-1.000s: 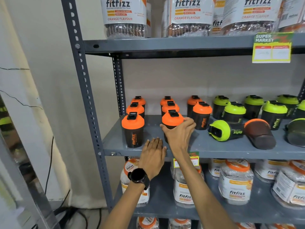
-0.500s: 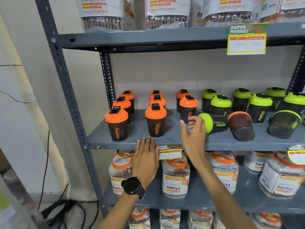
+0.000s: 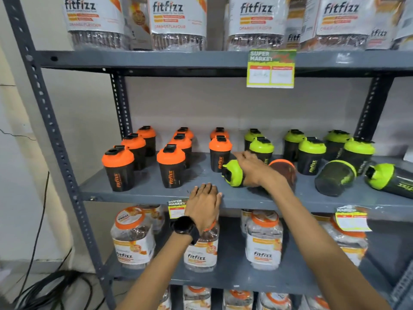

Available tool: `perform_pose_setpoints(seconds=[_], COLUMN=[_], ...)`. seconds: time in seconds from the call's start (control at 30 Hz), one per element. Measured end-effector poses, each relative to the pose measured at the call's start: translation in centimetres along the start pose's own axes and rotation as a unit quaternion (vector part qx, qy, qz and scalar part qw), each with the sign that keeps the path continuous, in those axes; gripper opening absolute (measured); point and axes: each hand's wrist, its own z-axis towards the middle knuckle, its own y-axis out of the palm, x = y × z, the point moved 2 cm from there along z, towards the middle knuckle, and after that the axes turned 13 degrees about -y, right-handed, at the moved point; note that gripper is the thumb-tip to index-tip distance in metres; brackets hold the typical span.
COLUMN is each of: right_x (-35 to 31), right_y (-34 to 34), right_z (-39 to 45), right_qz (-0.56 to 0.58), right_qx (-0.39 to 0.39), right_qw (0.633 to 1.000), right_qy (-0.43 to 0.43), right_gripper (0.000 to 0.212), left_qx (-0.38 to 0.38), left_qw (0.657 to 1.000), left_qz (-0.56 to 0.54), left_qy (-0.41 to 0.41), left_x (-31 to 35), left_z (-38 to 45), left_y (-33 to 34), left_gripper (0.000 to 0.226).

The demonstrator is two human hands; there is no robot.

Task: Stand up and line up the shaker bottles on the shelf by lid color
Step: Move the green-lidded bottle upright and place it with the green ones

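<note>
So we're looking at the middle shelf (image 3: 145, 193) of a grey metal rack. Eight orange-lidded shakers (image 3: 171, 165) stand upright on its left half in three front-to-back columns, and the green-lidded shakers (image 3: 311, 155) stand upright toward the back right. Up front on the right it's messier: one tipped green-lidded bottle (image 3: 233, 173) lies on its side with the lid pointing left, an overturned dark cup with an orange rim (image 3: 285, 170) lies right behind our wrist, and two more green ones, a lidless-looking cup (image 3: 335, 177) and a capped bottle (image 3: 390, 179), lie on their sides further right. The nearest upright orange shaker sits just beside the tipped bottle's lid, so it's tight in there.

Above, big fitfizz jars (image 3: 178, 23) fill the top shelf, their contents too blurry to call. Below, clear orange-lidded fitfizz jars (image 3: 133, 238) seem to hold brown stuff. A yellow price tag (image 3: 270, 69) hangs off the upper shelf edge.

Our right hand (image 3: 251, 170) reaches in, arm extended, fingers curled over the tipped green-lidded bottle's body, gripping it just behind the lid. Our left hand (image 3: 204, 202), black watch (image 3: 185, 228) on the wrist, rests flat on the shelf's front edge, fingers together and straight, holding nothing.
</note>
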Motion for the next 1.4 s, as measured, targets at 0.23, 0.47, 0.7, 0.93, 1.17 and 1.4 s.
perform_pose_setpoints(seconds=[0.23,0.47,0.7,0.93,1.17,1.4], right_x=[-0.1,0.5,2.4,1.6,1.7,8.1], right_y=[1.8,1.2,-0.7,0.6,-0.5,-1.3], right_z=[0.1,-1.6,-2.7,-2.3,-3.5,-8.3], right_qz=[-0.119,0.129,0.299,0.273,0.292,0.261], right_qx=[0.052,0.231,0.336,0.316,0.320,0.414], right_qw=[0.988,0.963,0.881,0.884,0.882,0.825], right_qy=[-0.080,-0.057,0.147,0.210,0.186,0.284], right_gripper=[0.087,0.079,0.097,0.091,0.095,0.051], left_qx=[-0.013,0.005,0.005,0.006,0.010,0.015], left_qw=[0.999,1.000,1.000,1.000,1.000,1.000], left_qz=[-0.013,-0.001,-0.013,-0.014,-0.016,-0.015], left_qy=[-0.031,-0.019,-0.018,-0.017,-0.012,-0.014], left_x=[1.5,1.2,0.8,0.6,0.5,0.5], left_z=[1.0,0.9,1.2,1.3,1.3,1.3], left_y=[0.9,1.7,2.3,2.6,2.7,2.9], left_gripper=[0.041,0.050,0.054,0.055,0.055,0.056])
